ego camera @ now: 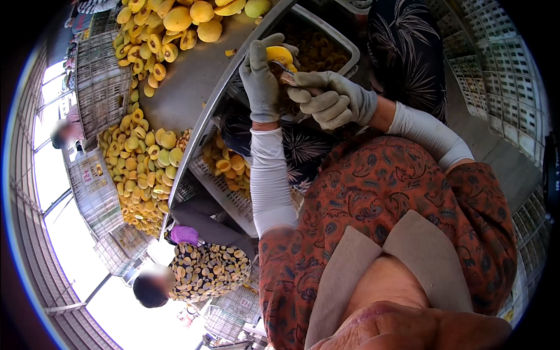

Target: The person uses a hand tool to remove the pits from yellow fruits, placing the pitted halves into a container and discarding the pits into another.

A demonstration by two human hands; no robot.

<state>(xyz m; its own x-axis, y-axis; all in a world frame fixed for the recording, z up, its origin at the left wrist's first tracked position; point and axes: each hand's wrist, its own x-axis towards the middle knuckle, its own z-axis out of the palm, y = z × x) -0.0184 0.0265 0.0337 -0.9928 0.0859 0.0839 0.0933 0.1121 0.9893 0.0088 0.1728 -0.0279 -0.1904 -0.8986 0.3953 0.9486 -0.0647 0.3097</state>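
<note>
My left hand (pixel 261 78), in a grey coated work glove, holds a piece of yellow stone fruit (pixel 280 55) between thumb and fingers. In the matching glove, my right hand (pixel 334 98) grips a small hand tool (pixel 287 78) with a wooden-looking handle. The tool's curved metal end is at the fruit; how deep it sits I cannot tell. Below both hands stands a pale plastic tub (pixel 352 48) with brownish-orange fruit scraps or stones in it, partly hidden. A plastic crate (pixel 218 192) of orange fruit halves (pixel 232 168) stands beside my left forearm.
A metal-edged table (pixel 183 83) runs along my left, with heaps of halved fruit (pixel 144 162) and larger fruit (pixel 179 18). Another person (pixel 210 271) sits at its near end; one more (pixel 70 129) is beyond. Stacked plastic crates (pixel 503 83) rise on my right, others (pixel 103 83) across the table.
</note>
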